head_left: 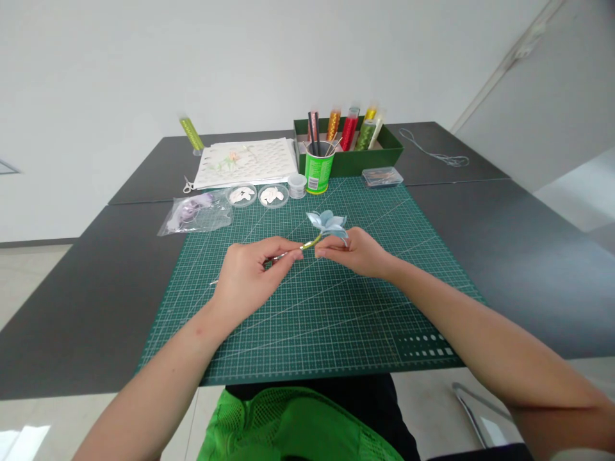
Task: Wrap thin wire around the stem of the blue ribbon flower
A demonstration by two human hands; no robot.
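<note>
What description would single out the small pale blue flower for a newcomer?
Start at the big green gridded cutting mat on the dark table. Above its middle, the left hand and right hand meet, pinching a thin yellow-green stem. The pale blue petalled flower tops that stem, the only item held in hand.

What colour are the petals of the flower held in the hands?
Pale blue petals, on a green-wrapped stem; head view.

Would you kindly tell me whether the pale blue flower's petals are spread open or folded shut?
Spread open: the petals of the flower fan outward in several directions above the right hand, which pinches the stem.
</note>
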